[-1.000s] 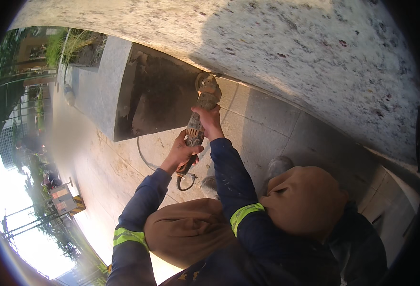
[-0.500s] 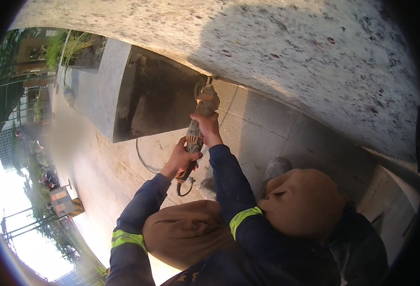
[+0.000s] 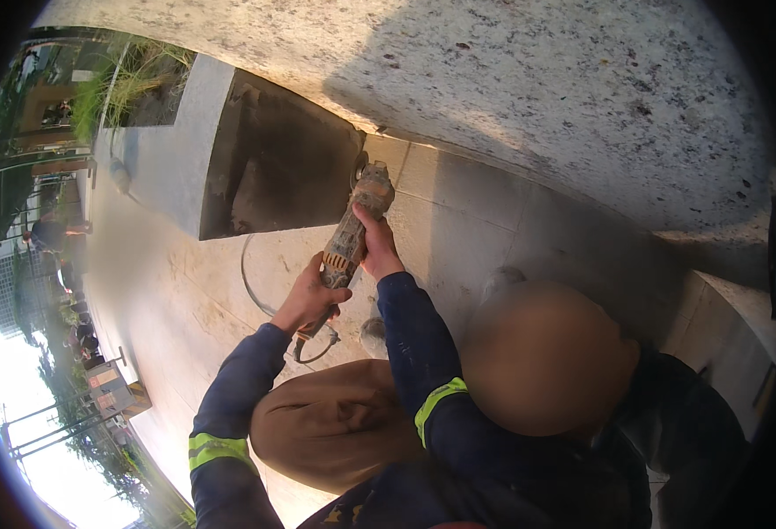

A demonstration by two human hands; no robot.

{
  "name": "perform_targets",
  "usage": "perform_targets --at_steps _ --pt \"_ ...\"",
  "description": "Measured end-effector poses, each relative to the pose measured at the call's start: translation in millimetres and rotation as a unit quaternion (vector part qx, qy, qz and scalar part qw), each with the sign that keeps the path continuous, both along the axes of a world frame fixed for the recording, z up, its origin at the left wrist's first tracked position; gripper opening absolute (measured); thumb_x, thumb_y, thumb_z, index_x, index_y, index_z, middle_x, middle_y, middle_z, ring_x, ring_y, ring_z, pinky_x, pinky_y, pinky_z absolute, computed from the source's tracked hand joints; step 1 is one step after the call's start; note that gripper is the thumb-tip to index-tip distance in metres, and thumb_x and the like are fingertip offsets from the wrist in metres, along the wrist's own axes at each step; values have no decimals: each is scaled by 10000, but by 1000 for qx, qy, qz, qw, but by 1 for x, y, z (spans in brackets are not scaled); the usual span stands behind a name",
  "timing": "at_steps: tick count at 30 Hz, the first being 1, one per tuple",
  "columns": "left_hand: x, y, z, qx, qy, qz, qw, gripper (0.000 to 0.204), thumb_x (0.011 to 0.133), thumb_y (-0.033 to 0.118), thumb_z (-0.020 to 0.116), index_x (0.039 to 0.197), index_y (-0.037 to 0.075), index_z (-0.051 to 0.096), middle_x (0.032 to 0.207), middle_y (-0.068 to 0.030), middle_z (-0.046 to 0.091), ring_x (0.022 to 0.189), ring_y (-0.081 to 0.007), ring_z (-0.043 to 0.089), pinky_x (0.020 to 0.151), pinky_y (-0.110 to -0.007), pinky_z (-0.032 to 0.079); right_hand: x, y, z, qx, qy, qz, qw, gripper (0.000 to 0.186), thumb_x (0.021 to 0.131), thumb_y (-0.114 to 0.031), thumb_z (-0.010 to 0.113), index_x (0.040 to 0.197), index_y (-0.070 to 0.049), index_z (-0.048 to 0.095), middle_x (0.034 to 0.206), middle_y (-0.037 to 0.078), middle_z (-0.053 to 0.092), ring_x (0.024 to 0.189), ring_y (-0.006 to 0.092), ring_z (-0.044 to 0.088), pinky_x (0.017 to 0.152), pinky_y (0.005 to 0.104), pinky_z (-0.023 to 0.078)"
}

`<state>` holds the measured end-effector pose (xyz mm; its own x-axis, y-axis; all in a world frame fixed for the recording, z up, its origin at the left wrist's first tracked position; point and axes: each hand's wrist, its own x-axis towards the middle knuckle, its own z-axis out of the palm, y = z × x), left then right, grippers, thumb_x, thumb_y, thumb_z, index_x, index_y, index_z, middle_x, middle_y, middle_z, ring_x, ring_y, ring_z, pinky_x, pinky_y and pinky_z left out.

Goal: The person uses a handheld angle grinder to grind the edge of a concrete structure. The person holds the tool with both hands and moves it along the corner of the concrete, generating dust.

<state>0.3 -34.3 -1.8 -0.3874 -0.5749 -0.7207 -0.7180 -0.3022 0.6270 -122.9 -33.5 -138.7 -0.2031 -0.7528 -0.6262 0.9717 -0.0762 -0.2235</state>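
While my knees bend in brown trousers [image 3: 335, 428], both of my grips are full with one tool. Left grip [image 3: 308, 298]: closed round the rear of a dusty angle grinder [image 3: 350, 234], by its slotted vents. Right grip [image 3: 379, 245]: wrapped on the body farther forward, thumb lying over the top. Grinder slants away from me, above pale floor tiles [image 3: 458, 216], its head near the corner where a dark, stained face [image 3: 286, 167] meets the foot of a large speckled stone surface [image 3: 564, 97]. Disc [image 3: 360, 165] sits on the head's left side, close to the dark face's edge; cannot tell whether it touches. Cord [image 3: 319, 355] loops from the rear end. Dusty shoe [image 3: 373, 337] just right of that loop. Navy sleeves, each with a yellow-green band [image 3: 438, 407]. Stone partly sunlit, partly shaded. Far left, grass [image 3: 132, 81] and a grey box [image 3: 110, 388].
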Motion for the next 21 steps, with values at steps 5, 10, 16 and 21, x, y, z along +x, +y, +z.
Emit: perform_targets --at_steps 5,10,16,21 --pt "-11 -4 8 8 19 -12 1000 716 781 3 732 1372 -1 328 839 -112 594 496 -175 594 431 -301 482 -13 -4 6 2 20 5 1000 431 823 -240 787 1136 -28 581 992 63 627 851 196 638 745 369 544" --pt "9 8 -2 -3 2 -36 999 777 770 5 736 1410 -7 296 852 -123 605 512 -173 599 443 -300 491 6 12 -7 -16 1 -11 1000 434 836 -229 779 1170 -46 570 1007 57 626 865 196 640 753 383 546" --pt "42 24 -13 -40 -42 -71 996 873 741 54 742 1454 -10 243 891 -181 648 530 -194 621 471 -318 509 38 29 -15 29 -48 4 998 469 838 -214 778 1214 -72 536 1037 55 615 887 215 640 765 412 554" --pt "71 37 -34 -30 -18 -42 999 930 748 6 737 1500 12 191 893 -154 637 534 -170 602 460 -308 495 56 36 -11 83 32 18 996 502 820 -190 778 1221 -53 509 1040 76 611 890 246 642 749 430 560"
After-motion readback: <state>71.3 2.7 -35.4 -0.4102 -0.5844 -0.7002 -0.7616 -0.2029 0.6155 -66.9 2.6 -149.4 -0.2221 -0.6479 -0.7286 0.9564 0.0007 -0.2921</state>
